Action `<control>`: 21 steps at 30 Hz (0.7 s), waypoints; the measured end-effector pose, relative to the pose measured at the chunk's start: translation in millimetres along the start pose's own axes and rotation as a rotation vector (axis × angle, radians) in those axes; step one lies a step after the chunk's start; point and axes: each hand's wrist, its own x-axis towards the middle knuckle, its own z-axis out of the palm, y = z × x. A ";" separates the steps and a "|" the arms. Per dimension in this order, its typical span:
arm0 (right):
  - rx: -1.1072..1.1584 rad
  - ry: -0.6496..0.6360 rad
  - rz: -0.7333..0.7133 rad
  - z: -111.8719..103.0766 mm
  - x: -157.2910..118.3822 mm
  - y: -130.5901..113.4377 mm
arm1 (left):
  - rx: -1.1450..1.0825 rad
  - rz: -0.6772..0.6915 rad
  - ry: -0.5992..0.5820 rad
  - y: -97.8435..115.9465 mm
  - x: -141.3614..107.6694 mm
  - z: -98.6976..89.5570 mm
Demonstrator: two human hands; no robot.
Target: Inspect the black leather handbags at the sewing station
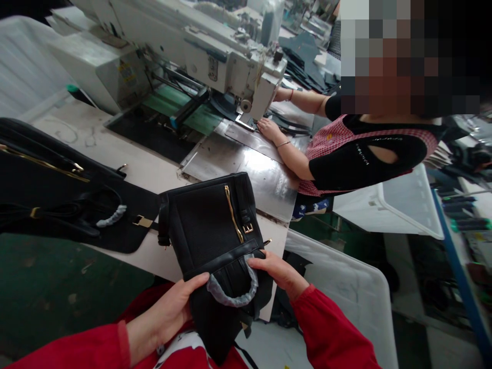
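A black backpack with gold zipper and buckle lies tilted across the table's front edge, before me. Its top handle is wrapped in clear plastic and loops toward my body. My left hand grips the bag's left side, thumb on top beside the handle's end, other fingers hidden beneath. On the opposite side, my right hand is closed on the bag's edge, its thumb by the handle's other end. A second black bag, with a gold zipper and a plastic-wrapped handle, rests on the table at the left.
A large sewing machine stands on the table ahead. At its needle, a co-worker's hand rests on the metal plate. A white plastic bin sits low at the right, another bin behind it. Black pieces lie beyond the machine.
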 end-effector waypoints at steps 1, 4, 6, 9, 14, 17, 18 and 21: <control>0.000 -0.001 0.000 -0.5 0.3 0.6 | -0.002 -0.008 -0.003 -0.1 -0.3 0.7; -0.003 -0.005 -0.011 -2.2 1.3 2.9 | 0.004 -0.012 -0.002 0.1 -2.0 3.7; -0.004 0.001 -0.019 -2.9 1.8 4.3 | 0.008 -0.019 -0.002 0.2 -2.7 4.9; -0.025 0.015 -0.019 -3.1 1.8 6.0 | 0.008 -0.018 -0.016 0.2 -2.3 4.3; -0.067 0.040 -0.034 -1.3 -1.0 5.7 | 0.036 0.006 0.001 0.5 -3.5 5.6; -0.077 0.047 -0.054 1.0 -3.7 4.4 | 0.045 0.012 0.029 0.4 -6.7 9.1; -0.085 0.050 -0.059 1.5 -4.3 4.4 | 0.048 0.016 0.037 0.2 -7.6 10.0; -0.164 0.086 -0.078 1.2 -4.7 6.1 | 0.068 0.030 0.046 -1.0 -9.4 11.7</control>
